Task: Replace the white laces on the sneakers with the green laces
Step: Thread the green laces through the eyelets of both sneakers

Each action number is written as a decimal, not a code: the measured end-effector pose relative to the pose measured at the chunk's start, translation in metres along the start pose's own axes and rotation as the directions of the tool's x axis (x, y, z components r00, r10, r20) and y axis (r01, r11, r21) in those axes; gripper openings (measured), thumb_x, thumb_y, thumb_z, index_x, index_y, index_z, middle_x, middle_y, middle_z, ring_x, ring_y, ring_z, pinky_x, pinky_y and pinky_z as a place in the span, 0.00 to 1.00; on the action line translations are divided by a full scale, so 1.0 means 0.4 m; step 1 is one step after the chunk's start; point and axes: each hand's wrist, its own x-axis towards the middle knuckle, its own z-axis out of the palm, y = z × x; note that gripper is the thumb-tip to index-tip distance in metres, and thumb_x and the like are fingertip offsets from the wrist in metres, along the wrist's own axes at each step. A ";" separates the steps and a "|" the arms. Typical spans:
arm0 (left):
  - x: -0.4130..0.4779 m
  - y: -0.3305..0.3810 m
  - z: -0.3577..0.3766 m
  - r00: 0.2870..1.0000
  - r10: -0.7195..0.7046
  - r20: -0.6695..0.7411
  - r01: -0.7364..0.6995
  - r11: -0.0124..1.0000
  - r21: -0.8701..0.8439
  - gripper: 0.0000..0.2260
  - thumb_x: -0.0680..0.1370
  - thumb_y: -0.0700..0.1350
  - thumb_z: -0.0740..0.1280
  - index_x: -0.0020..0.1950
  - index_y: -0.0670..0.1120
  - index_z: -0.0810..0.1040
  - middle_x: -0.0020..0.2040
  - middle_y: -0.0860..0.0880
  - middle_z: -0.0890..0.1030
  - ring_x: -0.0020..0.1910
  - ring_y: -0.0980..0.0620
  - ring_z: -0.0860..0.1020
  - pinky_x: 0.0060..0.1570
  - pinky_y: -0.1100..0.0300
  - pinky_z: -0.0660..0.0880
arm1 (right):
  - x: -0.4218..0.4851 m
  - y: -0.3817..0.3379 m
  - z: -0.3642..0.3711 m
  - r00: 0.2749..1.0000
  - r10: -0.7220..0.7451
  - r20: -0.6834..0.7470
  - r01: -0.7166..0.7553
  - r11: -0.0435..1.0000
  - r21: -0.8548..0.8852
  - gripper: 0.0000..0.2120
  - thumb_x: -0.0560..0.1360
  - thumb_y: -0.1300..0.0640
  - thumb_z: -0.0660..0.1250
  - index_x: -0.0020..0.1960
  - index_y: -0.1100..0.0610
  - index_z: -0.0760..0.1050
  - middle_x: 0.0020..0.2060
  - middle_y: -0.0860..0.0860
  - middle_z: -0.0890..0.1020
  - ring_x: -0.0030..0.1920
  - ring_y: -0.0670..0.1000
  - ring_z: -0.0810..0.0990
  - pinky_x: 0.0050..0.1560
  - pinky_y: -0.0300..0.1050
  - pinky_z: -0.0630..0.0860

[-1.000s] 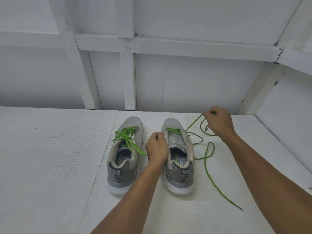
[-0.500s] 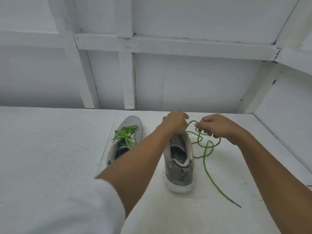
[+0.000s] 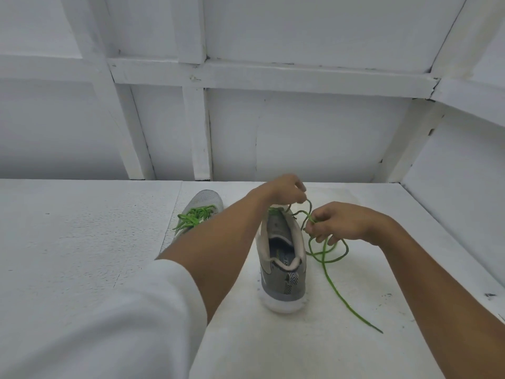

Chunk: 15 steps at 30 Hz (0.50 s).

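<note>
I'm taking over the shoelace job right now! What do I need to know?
Left hand: fingers curled at the front of the unfinished sneaker; what it grips is hidden.
Right hand: pinches the green lace beside that sneaker.
Done: the laced sneaker carries green laces; the unfinished one shows green only at its front.
Left: thread the rest of the lace, whose loose end trails over the table, then tie it. No white laces are in view.
</note>
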 end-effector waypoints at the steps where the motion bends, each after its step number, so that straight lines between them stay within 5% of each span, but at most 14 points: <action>1: -0.006 0.011 -0.015 1.000 0.016 0.000 -0.016 0.996 -0.083 0.11 0.76 0.40 0.66 0.58 0.43 0.77 0.52 0.46 0.78 0.49 0.49 0.75 0.49 0.56 0.72 | -0.004 -0.005 -0.003 1.000 -0.004 0.015 0.005 1.000 -0.007 0.06 0.77 0.56 0.66 0.51 0.53 0.81 0.48 0.48 0.83 0.49 0.46 0.83 0.47 0.40 0.79; 8: -0.058 0.093 -0.141 0.987 0.149 -0.054 -0.159 0.913 -0.375 0.04 0.77 0.39 0.62 0.50 0.45 0.73 0.42 0.48 0.77 0.43 0.51 0.76 0.47 0.55 0.68 | -0.026 -0.049 -0.054 1.000 0.024 0.006 -0.024 1.000 -0.004 0.13 0.79 0.54 0.65 0.63 0.53 0.75 0.55 0.51 0.80 0.46 0.51 0.85 0.46 0.46 0.83; 15: -0.114 0.161 -0.212 0.944 0.298 -0.141 -0.329 0.863 -0.382 0.12 0.73 0.42 0.64 0.56 0.46 0.75 0.40 0.51 0.82 0.43 0.53 0.81 0.48 0.55 0.71 | -0.013 -0.079 -0.114 0.945 0.047 -0.323 0.017 0.981 0.192 0.17 0.76 0.47 0.70 0.55 0.56 0.67 0.43 0.54 0.83 0.32 0.51 0.82 0.34 0.44 0.77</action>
